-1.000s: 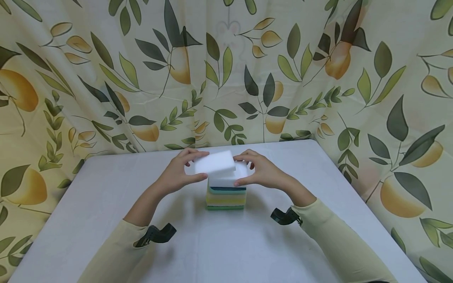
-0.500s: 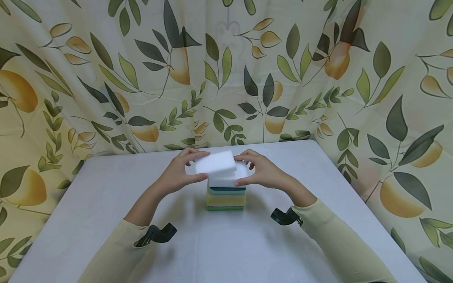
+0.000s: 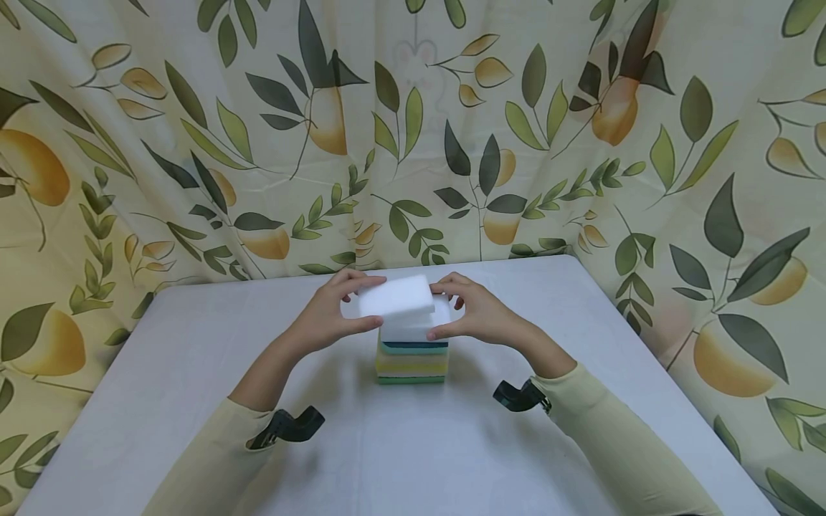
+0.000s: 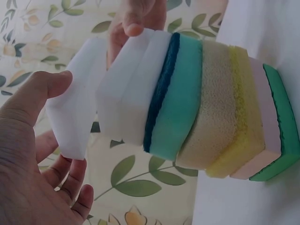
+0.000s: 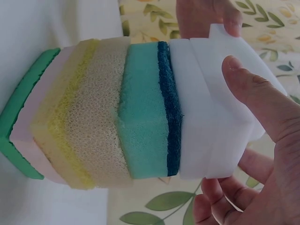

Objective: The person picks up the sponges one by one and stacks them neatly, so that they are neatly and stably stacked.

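Note:
My left hand (image 3: 325, 312) pinches a white sponge (image 3: 396, 297) between thumb and fingers, slightly tilted above a sponge stack. A gap separates this sponge from the stack's top in the left wrist view. With thumb in front and fingers behind, my right hand (image 3: 479, 309) grips the upper white sponges (image 5: 211, 112) of the stack. Below them come a teal sponge (image 5: 143, 112) with a dark blue scouring layer, a porous beige sponge (image 4: 208, 103), a yellow layer (image 4: 246, 108), and a pale pink sponge with a green scouring layer (image 4: 283, 122) at the bottom.
The stack stands on a table covered with a white cloth (image 3: 400, 451). Behind the table's far edge hangs a curtain (image 3: 413, 179) printed with leaves and fruit. A black wrist camera (image 3: 287, 426) sits at the left cuff, another black wrist camera (image 3: 519, 395) at the right.
My left hand has shifted slightly to the right with the white sponge. The right hand and the stack have stayed nearly still.

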{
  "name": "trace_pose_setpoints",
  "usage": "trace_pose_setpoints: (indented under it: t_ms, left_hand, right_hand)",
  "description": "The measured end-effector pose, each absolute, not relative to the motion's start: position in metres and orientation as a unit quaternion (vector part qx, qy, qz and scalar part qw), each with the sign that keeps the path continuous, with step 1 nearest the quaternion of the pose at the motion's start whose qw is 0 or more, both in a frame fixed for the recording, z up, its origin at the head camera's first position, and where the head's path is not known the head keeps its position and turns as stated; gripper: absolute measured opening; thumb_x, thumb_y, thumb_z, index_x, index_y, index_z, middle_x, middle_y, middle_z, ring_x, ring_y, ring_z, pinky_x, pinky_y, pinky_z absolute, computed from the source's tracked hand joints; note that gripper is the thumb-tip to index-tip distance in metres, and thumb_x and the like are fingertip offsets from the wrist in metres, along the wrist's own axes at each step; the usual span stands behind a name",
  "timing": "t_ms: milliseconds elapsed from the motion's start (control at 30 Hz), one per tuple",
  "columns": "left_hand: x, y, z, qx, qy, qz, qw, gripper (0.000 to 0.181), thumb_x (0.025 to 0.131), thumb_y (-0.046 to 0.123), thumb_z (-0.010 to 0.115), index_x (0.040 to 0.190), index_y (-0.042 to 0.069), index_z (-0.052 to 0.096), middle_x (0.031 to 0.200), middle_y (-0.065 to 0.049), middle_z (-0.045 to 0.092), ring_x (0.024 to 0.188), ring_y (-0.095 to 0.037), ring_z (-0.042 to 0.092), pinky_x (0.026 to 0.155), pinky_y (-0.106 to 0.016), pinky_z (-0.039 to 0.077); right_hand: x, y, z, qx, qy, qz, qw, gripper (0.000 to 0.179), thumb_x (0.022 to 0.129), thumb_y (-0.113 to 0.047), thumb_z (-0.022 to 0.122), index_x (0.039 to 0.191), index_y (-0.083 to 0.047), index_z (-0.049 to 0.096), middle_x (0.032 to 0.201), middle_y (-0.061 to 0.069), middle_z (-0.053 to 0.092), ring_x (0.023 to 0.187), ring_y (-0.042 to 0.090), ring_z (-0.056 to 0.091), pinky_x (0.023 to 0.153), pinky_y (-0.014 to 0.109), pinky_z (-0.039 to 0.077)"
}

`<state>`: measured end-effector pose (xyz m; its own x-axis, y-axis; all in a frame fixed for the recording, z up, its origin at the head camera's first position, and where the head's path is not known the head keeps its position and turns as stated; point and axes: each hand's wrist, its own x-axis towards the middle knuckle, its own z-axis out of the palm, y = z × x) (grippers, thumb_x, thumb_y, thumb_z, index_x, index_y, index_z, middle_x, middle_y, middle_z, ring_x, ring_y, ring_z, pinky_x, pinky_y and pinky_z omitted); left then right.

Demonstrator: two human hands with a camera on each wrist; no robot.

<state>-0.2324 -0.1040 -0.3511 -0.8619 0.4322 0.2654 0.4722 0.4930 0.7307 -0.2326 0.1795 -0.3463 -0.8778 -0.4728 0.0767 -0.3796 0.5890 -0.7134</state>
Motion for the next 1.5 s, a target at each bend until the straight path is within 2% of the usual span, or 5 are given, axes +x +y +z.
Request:
trace_pose_setpoints:
  t_ms: [400,633,867,1267,1500]
  left_hand:
    - [-0.233,-0.098,-0.350,-0.266,-0.865,-0.425,0.016,0.061,0.079,0.033,0.083,0.135,0.023,0.061,0.125,0.000,0.053,0.111,-0.021,0.050,0.090,-0.040,0.043]
    - [-0.234,-0.094,-0.349,-0.275,-0.858,-0.433,0.004,0.061,0.079,0.034,0.082,0.135,0.024,0.061,0.126,0.000,0.052,0.115,-0.022,0.051,0.095,-0.048,0.047]
    - [-0.235,-0.091,-0.348,-0.288,-0.851,-0.438,-0.002,0.058,0.080,0.031,0.082,0.134,0.022,0.062,0.126,-0.001,0.052,0.116,-0.023,0.051,0.094,-0.048,0.049]
    - [-0.238,-0.087,-0.348,-0.296,-0.855,-0.425,-0.015,0.058,0.080,0.030,0.082,0.133,0.022,0.062,0.124,-0.001,0.051,0.117,-0.023,0.050,0.095,-0.048,0.049]
    - [-0.241,-0.084,-0.346,-0.305,-0.859,-0.411,-0.017,0.059,0.079,0.030,0.082,0.134,0.020,0.062,0.124,-0.003,0.052,0.116,-0.023,0.050,0.096,-0.050,0.048]
  right_hand:
    - [-0.233,0.182,-0.346,-0.234,0.891,-0.385,0.057,0.075,0.071,-0.034,0.089,0.135,-0.011,0.058,0.123,0.004,0.054,0.109,0.024,0.050,0.095,0.050,0.047]
    - [-0.233,0.182,-0.346,-0.242,0.888,-0.389,0.051,0.069,0.070,-0.032,0.090,0.129,-0.010,0.061,0.118,0.003,0.055,0.109,0.022,0.050,0.094,0.051,0.048]
    - [-0.234,0.182,-0.346,-0.240,0.891,-0.382,0.054,0.070,0.071,-0.034,0.089,0.130,-0.010,0.060,0.117,0.003,0.055,0.108,0.022,0.050,0.095,0.052,0.047]
    - [-0.234,0.182,-0.346,-0.243,0.893,-0.376,0.050,0.067,0.070,-0.035,0.089,0.126,-0.011,0.060,0.115,0.002,0.056,0.104,0.020,0.050,0.091,0.043,0.048]
    - [-0.234,0.182,-0.346,-0.246,0.890,-0.380,0.051,0.072,0.071,-0.035,0.089,0.131,-0.011,0.058,0.115,0.002,0.057,0.102,0.019,0.050,0.089,0.040,0.047]
